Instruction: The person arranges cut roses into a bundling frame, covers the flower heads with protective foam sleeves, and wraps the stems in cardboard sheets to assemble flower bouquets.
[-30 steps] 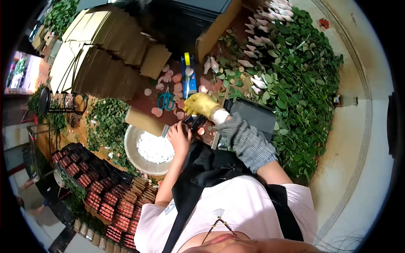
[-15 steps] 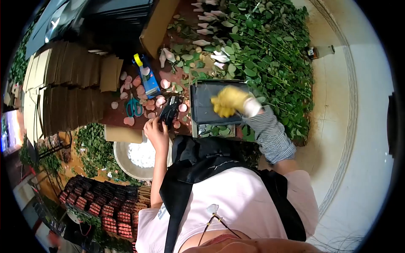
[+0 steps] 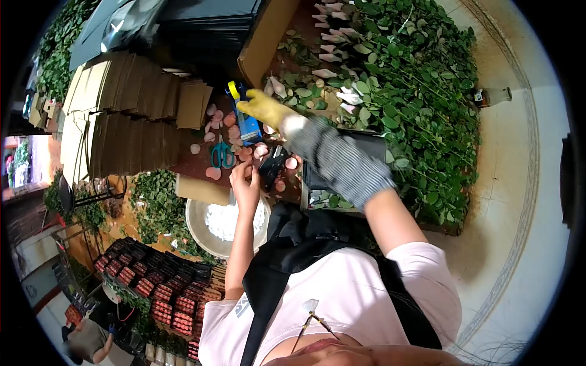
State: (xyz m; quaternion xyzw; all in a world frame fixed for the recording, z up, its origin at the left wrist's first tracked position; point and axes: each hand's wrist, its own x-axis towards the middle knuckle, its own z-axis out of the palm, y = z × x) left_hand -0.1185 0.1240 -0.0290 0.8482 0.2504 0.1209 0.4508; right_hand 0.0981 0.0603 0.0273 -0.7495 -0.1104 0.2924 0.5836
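My right hand (image 3: 267, 111), in a yellow glove with a checked sleeve cover above it, is stretched across the bench to the blue tape dispenser (image 3: 249, 129). Its fingers are apart beside the yellow tape roll (image 3: 234, 91); whether they touch it I cannot tell. My bare left hand (image 3: 245, 186) is at the bench's near edge, fingers loosely apart with nothing visible in them. Just right of it lies a black stapler (image 3: 273, 166). Teal-handled scissors (image 3: 223, 154) rest beyond the left hand among loose pink petals (image 3: 213, 173). My right forearm partly covers a black tray (image 3: 314, 177).
Leafy rose stems (image 3: 415, 122) with wrapped heads (image 3: 329, 49) are piled on the right. Stacked cardboard sheets (image 3: 134, 143) stand on the left. Below the bench edge is a round tub (image 3: 196, 229) with white contents. Another person (image 3: 88, 338) is at the far lower left.
My right hand has swung left from over the black tray to the tape dispenser. The left hand has come slightly away from the stapler. The whole view has shifted a little.
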